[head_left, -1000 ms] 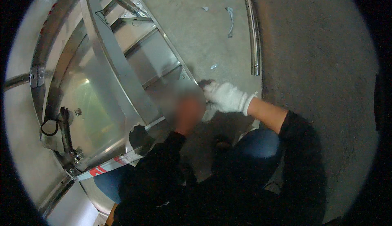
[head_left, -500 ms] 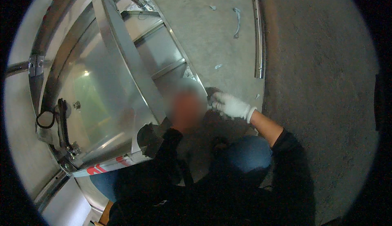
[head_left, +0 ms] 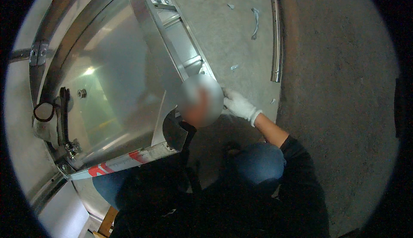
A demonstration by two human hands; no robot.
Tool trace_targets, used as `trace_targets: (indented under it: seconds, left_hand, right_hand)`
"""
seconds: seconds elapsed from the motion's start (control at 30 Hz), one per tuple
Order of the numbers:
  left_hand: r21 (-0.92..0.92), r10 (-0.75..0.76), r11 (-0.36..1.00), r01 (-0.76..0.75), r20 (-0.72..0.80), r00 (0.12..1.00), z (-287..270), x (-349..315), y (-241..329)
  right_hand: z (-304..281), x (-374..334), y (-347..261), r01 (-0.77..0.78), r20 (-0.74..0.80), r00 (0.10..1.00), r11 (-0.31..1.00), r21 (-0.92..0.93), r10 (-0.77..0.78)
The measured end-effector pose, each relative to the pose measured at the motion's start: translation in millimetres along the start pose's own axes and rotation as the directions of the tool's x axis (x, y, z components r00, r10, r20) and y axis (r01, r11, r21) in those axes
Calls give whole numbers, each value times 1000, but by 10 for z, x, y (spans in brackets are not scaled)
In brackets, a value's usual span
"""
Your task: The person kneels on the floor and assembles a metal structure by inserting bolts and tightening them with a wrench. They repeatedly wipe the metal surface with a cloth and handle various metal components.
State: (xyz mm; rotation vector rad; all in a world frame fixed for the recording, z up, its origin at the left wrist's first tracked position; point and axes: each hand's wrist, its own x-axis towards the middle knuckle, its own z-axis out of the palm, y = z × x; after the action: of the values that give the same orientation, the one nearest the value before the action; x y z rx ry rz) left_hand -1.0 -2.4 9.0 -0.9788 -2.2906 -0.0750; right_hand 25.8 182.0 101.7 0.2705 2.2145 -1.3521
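Observation:
My left hand (head_left: 198, 108) is bare and smeared by a round blur, so its fingers cannot be made out. It lies at the lower right edge of a large shiny metal panel (head_left: 124, 48), by the end of a ladder-like metal frame (head_left: 190, 60). Just to its right is my right hand (head_left: 242, 106) in a white knitted glove. Its fingers are drawn together at the rim of the blur; what they grip is hidden. A dark rounded piece (head_left: 174, 131) shows at the panel's near corner, beside my left wrist.
A wrench-like dark tool (head_left: 64, 115), a nut (head_left: 81, 93) and a black ring (head_left: 44, 112) are at the panel's left. A red-and-white strip (head_left: 122, 162) runs along its near edge. Paper scraps (head_left: 255, 23) and a metal rail (head_left: 276, 35) lie on the floor.
The panel's long right edge has shifted right, covering more of the ladder-like frame. My left hand has moved slightly right and my right hand slightly left, bringing them closer together.

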Motion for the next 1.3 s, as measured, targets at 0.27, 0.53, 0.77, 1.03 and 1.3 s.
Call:
trace_targets:
  seconds: [0.27,0.53,0.77,1.03,1.3]
  left_hand:
    - [-329,-278,702,631,690,669,-45,226,91]
    - [-425,-256,631,650,676,691,-14,197,57]
    - [-283,-227,601,748,836,499,-230,481,40]
    - [-408,-240,604,685,727,644,-265,491,-38]
    - [-466,-224,556,688,713,665,-233,491,-76]
  right_hand:
    - [69,-68,7,-16,-159,987,988,-154,-9]
    - [107,-61,-33,-5,-149,988,964,-265,-36]
    - [137,-35,-55,-106,-229,973,953,-283,40]
    - [176,-51,-94,-119,-261,961,990,-73,97]
    - [171,-34,-79,-102,-265,963,978,-181,52]
